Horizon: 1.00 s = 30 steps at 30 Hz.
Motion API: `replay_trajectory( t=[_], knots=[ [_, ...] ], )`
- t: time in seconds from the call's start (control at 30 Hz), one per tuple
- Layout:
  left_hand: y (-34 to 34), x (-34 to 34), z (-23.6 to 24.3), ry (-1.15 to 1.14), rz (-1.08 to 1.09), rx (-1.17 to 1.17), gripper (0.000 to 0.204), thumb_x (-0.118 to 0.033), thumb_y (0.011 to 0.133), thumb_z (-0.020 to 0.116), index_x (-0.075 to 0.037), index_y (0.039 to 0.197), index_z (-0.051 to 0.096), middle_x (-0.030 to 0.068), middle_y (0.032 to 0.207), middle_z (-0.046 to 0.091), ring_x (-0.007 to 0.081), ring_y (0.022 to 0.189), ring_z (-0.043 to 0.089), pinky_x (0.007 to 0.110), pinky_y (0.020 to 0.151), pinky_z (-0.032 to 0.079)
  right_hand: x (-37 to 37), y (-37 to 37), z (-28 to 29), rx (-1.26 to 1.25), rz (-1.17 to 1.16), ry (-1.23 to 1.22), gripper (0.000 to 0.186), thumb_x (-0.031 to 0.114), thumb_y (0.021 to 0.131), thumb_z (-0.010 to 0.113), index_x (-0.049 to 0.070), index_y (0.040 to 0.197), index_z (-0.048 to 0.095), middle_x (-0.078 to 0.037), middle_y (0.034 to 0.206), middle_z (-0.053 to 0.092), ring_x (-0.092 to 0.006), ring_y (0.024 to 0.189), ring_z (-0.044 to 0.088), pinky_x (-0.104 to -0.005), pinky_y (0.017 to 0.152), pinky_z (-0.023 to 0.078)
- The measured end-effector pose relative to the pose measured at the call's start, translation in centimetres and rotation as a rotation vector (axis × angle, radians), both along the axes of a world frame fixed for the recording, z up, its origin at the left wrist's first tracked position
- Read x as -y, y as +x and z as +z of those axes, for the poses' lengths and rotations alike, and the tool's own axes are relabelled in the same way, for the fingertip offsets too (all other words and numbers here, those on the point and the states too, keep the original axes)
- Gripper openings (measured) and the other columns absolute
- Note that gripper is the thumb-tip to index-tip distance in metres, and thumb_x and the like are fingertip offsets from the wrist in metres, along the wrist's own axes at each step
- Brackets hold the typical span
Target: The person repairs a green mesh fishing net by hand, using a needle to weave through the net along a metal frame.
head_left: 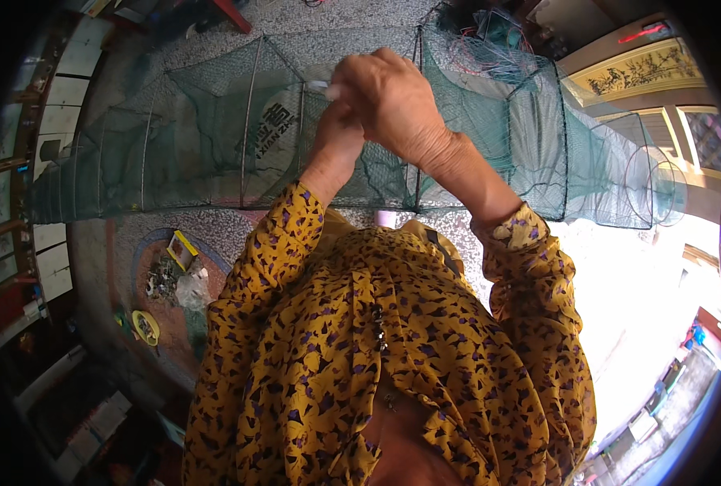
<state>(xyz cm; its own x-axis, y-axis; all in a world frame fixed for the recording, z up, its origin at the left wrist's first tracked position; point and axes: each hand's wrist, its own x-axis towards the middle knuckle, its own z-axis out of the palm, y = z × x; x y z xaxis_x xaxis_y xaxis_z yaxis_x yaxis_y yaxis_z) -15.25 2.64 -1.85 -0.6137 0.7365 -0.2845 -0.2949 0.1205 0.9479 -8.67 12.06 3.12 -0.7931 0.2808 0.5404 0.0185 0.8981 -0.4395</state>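
Note:
A long green mesh net trap (206, 146), with thin dark frames spaced along it, stretches across the view before me. My right hand (397, 101) is closed over its upper middle, fingers bent and pressed together. Just left of it and partly behind it, my left hand (336, 150) is raised with its fingers pinched, touching the right. A small whitish piece (324, 87) shows at the fingertips, too blurred to name. What the fingers grip is hidden behind the right hand.
Tangled netting and cords (490, 49) lie at the far right. On the floor at left are a small yellow box (182, 249), a clear plastic bag (192, 289) and a yellow round dish (145, 327). White cabinet panels (62, 121) line the left wall.

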Motion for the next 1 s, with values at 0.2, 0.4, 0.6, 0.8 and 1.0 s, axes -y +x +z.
replay_trajectory(
  t=[0.2,0.4,0.6,0.8,1.0],
  knots=[
    [2.5,-0.1,-0.7,0.117,-0.254,-0.83,0.026,-0.017,0.09,0.061,-0.015,0.116,0.056,0.0005,0.085,0.05,0.0117,0.075,0.049,0.024,0.068,0.046,-3.4,2.7,9.5,-0.487,0.26,-0.692,0.01,0.015,0.091,0.058,0.006,0.089,0.061,-0.006,0.068,0.063,-0.0122,0.059,0.06,-0.0254,0.054,0.048],
    [0.7,-0.4,1.1,-0.029,-0.473,-0.571,0.02,-0.019,0.094,0.057,-0.01,0.112,0.061,-0.0014,0.093,0.054,0.0075,0.086,0.053,0.021,0.077,0.044,-3.7,6.0,12.5,-0.606,0.055,-0.451,0.019,0.026,0.095,0.054,0.008,0.09,0.05,0.001,0.057,0.049,-0.0064,0.044,0.044,-0.0184,0.039,0.036],
    [-3.3,0.7,2.6,0.07,-0.3,-0.001,0.012,-0.017,0.092,0.053,-0.007,0.09,0.059,0.0022,0.098,0.062,0.0106,0.088,0.056,0.027,0.078,0.046,-8.6,13.4,10.3,0.326,-0.123,-0.244,0.01,0.011,0.087,0.062,0.004,0.09,0.068,-0.006,0.074,0.067,-0.0107,0.068,0.064,-0.0254,0.063,0.051],
    [-3.1,0.0,2.8,0.156,-0.352,-0.043,0.012,-0.016,0.094,0.052,-0.007,0.093,0.059,0.0035,0.103,0.063,0.013,0.093,0.058,0.029,0.082,0.047,-11.4,13.9,8.0,0.185,-0.755,-0.313,0.015,0.017,0.09,0.059,0.006,0.092,0.068,-0.002,0.068,0.067,-0.0111,0.06,0.062,-0.025,0.059,0.05],
    [-4.3,0.0,3.4,0.2,-0.251,0.074,0.009,-0.015,0.096,0.049,-0.007,0.094,0.054,0.0081,0.1,0.063,0.0174,0.084,0.063,0.028,0.074,0.049,-7.9,11.3,5.4,-0.023,0.006,-0.509,0.016,0.002,0.088,0.059,0.008,0.103,0.062,-0.003,0.097,0.065,-0.0128,0.088,0.061,-0.0264,0.077,0.051]
  ],
)
